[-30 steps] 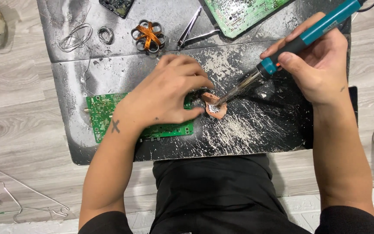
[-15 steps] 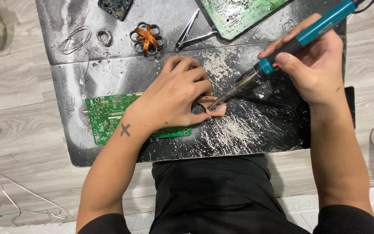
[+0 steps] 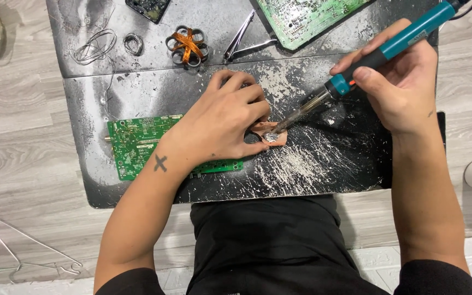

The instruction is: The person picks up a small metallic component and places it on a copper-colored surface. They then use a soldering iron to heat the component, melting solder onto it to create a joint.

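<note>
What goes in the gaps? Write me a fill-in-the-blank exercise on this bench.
1. The right hand holds a soldering iron with a ____ handle.
2. The left hand rests on a ____ circuit board.
3. The copper coil lies left of the ____.

Missing words: teal; green; tweezers

No packages, labels, signs or screens in view

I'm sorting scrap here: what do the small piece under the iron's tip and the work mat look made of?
The small piece looks like thin copper sheet, pinkish-orange with a shiny silvery solder blob. The work mat looks like dark sheet metal, scratched and spattered grey, though a coated board is possible.
</note>
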